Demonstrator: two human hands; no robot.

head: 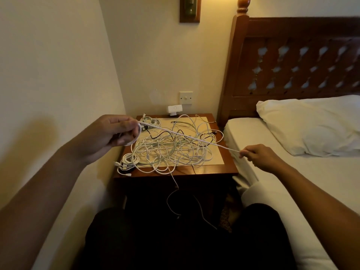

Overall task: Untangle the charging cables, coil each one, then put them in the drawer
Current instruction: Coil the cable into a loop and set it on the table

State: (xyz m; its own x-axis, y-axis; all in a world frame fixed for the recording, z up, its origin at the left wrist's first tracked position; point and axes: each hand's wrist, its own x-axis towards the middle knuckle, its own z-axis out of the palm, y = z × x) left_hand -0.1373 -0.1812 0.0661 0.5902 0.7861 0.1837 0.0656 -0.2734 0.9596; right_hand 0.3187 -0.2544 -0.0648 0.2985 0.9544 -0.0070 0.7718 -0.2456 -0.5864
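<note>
We record the left hand [115,133] and right hand [259,156] bare, forearms uncovered toward 8 and 4 o'clock. Dark plain trousers [116,240] cover the legs at 6 o'clock.

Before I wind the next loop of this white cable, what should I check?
1. Left hand grips the started coil: ok.
2. Right hand pinches the white cable: ok.
3. Stretched span free of the tangle below: cannot tell.
4. Other cables on the nightstand separated: not ok, one heap.
5. Nothing hanging off the nightstand: not ok, a loose cable dangles over the front edge.
6. Drawer open: cannot tell, front in shadow.
</note>
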